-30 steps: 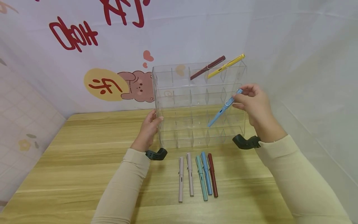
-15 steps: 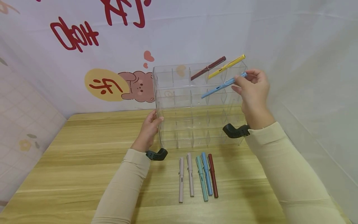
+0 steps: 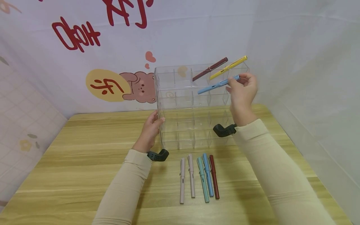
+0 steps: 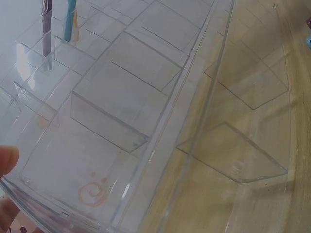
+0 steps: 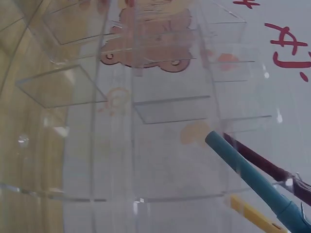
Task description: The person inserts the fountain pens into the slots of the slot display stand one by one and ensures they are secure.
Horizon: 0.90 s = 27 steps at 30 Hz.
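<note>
A clear acrylic rack (image 3: 184, 145) with rows of small compartments stands on the table. My left hand (image 3: 150, 129) grips its left side edge, the thumb in front. At the upper right, my right hand (image 3: 243, 93) pinches a light blue fountain pen (image 3: 215, 87) near its clip end. That pen slants, its other end pointing left and down in front of the rack's upper rows. In the right wrist view the pen (image 5: 252, 174) reaches toward the compartments. Behind it, a dark maroon pen (image 3: 209, 69) and a yellow pen (image 3: 227, 67) lean in the top row.
On the wood-grain table (image 3: 84, 162) in front of the rack lie two pinkish-grey pens (image 3: 182, 181), a mint green pen (image 3: 203, 179), a blue pen (image 3: 208, 175) and a dark red pen (image 3: 214, 176). A printed white cloth (image 3: 197, 31) hangs behind.
My right hand has risen from the rack's lower right and moved left, bringing the light blue pen to the upper rows at a flatter slant. The left hand has stayed on the rack's side.
</note>
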Each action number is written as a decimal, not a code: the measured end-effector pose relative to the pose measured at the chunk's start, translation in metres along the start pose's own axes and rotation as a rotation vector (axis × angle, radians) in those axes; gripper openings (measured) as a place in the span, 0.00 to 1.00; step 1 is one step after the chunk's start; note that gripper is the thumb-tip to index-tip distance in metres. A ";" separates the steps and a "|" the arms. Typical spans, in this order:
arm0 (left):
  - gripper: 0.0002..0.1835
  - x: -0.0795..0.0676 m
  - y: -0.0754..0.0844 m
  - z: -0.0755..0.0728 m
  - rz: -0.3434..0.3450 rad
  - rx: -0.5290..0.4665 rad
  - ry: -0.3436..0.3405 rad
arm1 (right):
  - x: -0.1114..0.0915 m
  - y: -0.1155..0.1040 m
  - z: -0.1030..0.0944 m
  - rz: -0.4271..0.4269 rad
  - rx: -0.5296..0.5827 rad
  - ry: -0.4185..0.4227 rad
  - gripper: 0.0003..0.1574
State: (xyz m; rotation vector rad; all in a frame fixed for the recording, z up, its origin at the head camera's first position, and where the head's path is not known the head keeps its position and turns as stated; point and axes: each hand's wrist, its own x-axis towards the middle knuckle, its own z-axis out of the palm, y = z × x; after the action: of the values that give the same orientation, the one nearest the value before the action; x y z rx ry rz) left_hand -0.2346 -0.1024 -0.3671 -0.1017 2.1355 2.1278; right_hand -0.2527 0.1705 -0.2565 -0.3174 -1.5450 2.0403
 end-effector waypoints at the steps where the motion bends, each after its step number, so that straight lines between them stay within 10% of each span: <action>1: 0.32 0.000 0.000 0.000 0.000 0.000 0.001 | -0.001 0.002 0.001 0.001 -0.010 -0.002 0.15; 27: 0.33 -0.001 0.001 0.000 -0.024 0.012 0.005 | -0.011 0.034 0.015 -0.057 -0.112 -0.025 0.14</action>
State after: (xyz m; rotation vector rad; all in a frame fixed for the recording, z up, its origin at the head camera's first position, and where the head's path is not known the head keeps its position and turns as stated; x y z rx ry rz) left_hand -0.2340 -0.1028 -0.3658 -0.1311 2.1383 2.1037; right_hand -0.2608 0.1460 -0.2853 -0.2874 -1.6682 1.9257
